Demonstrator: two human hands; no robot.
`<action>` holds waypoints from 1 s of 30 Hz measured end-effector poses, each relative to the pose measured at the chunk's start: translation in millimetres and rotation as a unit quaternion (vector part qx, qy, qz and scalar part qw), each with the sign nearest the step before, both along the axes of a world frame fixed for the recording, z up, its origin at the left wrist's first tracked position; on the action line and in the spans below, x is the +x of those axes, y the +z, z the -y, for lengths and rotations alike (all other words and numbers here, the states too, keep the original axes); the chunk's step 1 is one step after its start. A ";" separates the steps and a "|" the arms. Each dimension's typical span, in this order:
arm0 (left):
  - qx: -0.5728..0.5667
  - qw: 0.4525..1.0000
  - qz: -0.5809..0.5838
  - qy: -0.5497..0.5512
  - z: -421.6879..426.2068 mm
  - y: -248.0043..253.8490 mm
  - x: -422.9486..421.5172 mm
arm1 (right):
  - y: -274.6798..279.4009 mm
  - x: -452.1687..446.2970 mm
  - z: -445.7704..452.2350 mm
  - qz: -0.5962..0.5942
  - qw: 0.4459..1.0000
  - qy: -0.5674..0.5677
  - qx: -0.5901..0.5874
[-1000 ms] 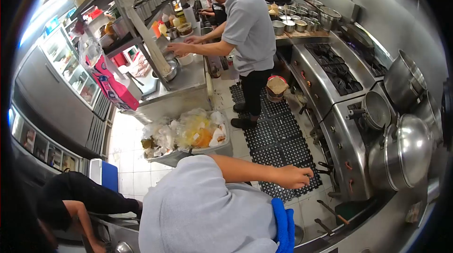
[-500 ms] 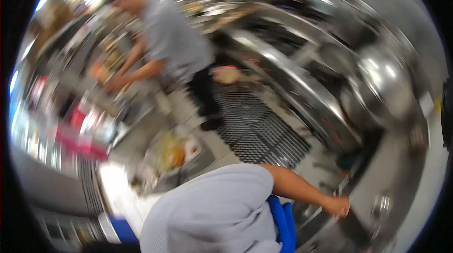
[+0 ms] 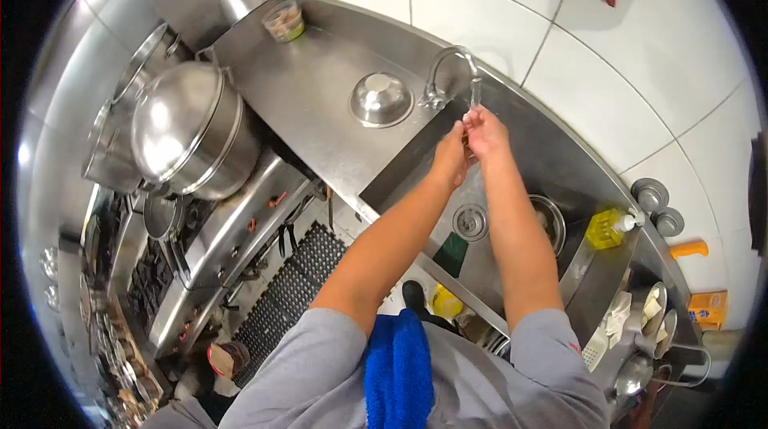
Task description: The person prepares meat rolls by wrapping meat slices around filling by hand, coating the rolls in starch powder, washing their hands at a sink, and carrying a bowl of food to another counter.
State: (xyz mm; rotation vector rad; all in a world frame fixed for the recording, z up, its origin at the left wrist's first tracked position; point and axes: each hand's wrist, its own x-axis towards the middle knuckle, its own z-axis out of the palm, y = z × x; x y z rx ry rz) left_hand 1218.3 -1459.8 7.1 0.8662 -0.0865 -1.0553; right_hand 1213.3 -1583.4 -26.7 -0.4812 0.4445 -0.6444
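Observation:
Both hands meet over a steel sink (image 3: 520, 141), just below the mouth of a curved faucet (image 3: 438, 77). My left hand (image 3: 452, 158) is on the left, its fingers partly bent and close to the other hand. My right hand (image 3: 485, 134) is at the spout, its fingers curled together. Something pale, perhaps water, shows at its fingertips; whether either hand holds anything cannot be made out. Beneath the forearms are a round drain (image 3: 470, 222) and a dark green pad (image 3: 451, 254). An upturned steel bowl (image 3: 382, 100) rests on the counter left of the faucet.
A plastic tub (image 3: 284, 22) stands at the counter's far left corner. Right of the sink are a yellow soap bottle (image 3: 605, 229) and an orange handle (image 3: 689, 249). A large lidded pot (image 3: 196, 131) sits on the stove at left. A steel bowl (image 3: 548, 223) lies in the sink.
The view has turned from the kitchen aisle and stove to the sink. Both forearms now reach forward under the faucet; earlier only one arm showed. The co-worker at the counter has left the clear view.

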 end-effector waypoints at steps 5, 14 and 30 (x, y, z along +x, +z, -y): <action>0.022 0.999 0.015 0.029 41.3 20.2 30.2 | 44.2 -16.7 -61.7 -0.053 0.993 -0.082 -0.068; 0.124 0.749 0.648 -0.069 93.4 -101.9 43.6 | 45.4 -11.1 -32.3 -0.301 0.923 0.059 -0.232; 0.074 0.961 0.104 -0.244 5.3 34.0 39.4 | 41.7 -1.2 -71.2 -0.265 0.958 -0.088 -0.065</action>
